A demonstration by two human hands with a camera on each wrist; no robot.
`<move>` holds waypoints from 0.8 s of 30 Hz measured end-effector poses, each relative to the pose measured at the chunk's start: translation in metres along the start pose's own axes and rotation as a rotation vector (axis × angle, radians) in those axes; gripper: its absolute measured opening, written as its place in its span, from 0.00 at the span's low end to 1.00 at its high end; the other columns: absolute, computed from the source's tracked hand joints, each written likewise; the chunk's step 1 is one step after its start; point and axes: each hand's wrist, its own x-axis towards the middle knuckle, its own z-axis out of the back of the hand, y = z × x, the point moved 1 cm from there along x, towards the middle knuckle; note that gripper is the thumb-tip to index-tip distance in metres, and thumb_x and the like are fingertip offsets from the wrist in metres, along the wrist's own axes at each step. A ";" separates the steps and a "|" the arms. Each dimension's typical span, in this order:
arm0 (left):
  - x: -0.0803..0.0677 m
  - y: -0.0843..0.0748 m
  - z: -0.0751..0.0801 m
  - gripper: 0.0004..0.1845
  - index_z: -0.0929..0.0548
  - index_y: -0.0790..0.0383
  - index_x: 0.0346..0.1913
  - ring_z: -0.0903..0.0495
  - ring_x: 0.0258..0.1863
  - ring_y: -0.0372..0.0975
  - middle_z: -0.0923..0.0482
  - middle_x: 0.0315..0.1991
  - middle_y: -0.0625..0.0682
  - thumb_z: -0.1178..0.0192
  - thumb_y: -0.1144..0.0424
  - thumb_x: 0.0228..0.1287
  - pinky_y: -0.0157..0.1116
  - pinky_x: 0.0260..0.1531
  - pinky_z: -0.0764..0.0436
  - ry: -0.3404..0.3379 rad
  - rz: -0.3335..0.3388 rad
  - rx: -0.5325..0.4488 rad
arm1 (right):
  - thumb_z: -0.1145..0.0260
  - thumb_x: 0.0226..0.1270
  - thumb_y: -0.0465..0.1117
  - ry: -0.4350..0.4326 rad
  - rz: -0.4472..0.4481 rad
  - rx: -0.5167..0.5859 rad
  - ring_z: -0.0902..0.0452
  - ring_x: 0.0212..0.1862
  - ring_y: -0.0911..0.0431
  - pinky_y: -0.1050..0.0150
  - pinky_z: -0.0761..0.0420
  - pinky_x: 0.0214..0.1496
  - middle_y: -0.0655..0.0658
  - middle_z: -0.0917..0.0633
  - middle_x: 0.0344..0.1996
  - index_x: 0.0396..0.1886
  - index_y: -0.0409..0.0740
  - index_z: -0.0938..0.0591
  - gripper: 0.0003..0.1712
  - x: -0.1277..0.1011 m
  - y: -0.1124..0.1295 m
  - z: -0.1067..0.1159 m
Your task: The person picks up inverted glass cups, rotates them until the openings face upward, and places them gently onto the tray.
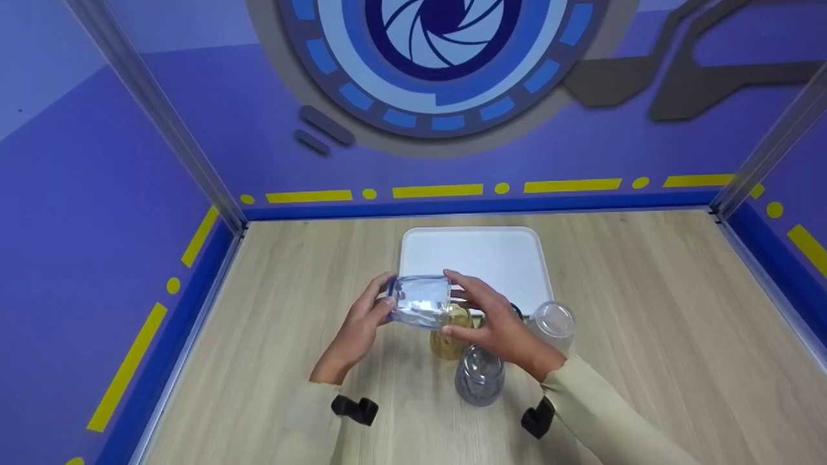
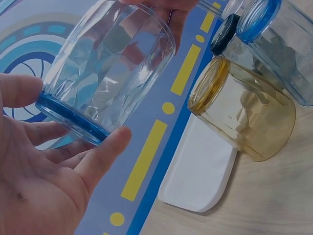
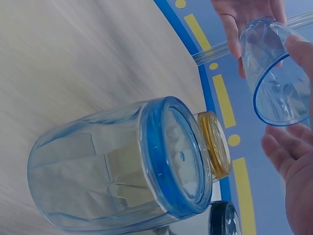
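Note:
A clear tumbler with a blue-tinted base (image 1: 421, 301) is held on its side above the table between both hands. My left hand (image 1: 359, 329) grips its base end, thumb and fingers spread around the thick blue bottom (image 2: 73, 117). At the rim end, my right hand (image 1: 496, 321) pinches the glass from opposite sides; the open rim (image 3: 258, 100) faces it in the right wrist view. Beneath the hands stand an upside-down amber glass (image 1: 446, 347) and another blue-based glass (image 1: 480, 381), also mouth down. A dark-based glass (image 2: 226, 35) is mostly hidden behind my right hand in the head view.
A white tray (image 1: 475, 248) lies flat toward the back wall, just beyond the glasses. Right of my right hand stands a colourless upside-down glass (image 1: 554, 323). Blue-purple printed panels (image 1: 362, 168) enclose the wooden table (image 1: 646, 310) at the back and sides.

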 end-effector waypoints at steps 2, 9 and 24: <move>0.000 0.000 0.000 0.27 0.44 0.58 0.74 0.34 0.67 0.55 0.43 0.72 0.62 0.60 0.55 0.77 0.52 0.62 0.27 0.001 0.002 -0.002 | 0.26 0.55 0.54 -0.006 0.001 0.013 0.26 0.64 0.53 0.56 0.23 0.62 0.56 0.32 0.67 0.72 0.73 0.42 0.48 0.000 0.000 0.000; 0.000 -0.001 -0.002 0.27 0.45 0.56 0.75 0.36 0.68 0.55 0.45 0.73 0.63 0.60 0.55 0.77 0.52 0.63 0.28 -0.001 -0.010 -0.004 | 0.23 0.53 0.47 -0.030 -0.041 0.102 0.28 0.65 0.54 0.59 0.24 0.62 0.55 0.31 0.65 0.70 0.71 0.38 0.47 0.003 0.001 -0.001; 0.000 -0.002 -0.004 0.30 0.51 0.58 0.77 0.44 0.74 0.54 0.50 0.76 0.60 0.59 0.58 0.77 0.54 0.69 0.37 0.013 -0.025 0.020 | 0.21 0.49 0.43 -0.051 -0.073 0.120 0.29 0.63 0.52 0.55 0.20 0.57 0.56 0.32 0.63 0.67 0.74 0.35 0.48 0.005 0.008 0.002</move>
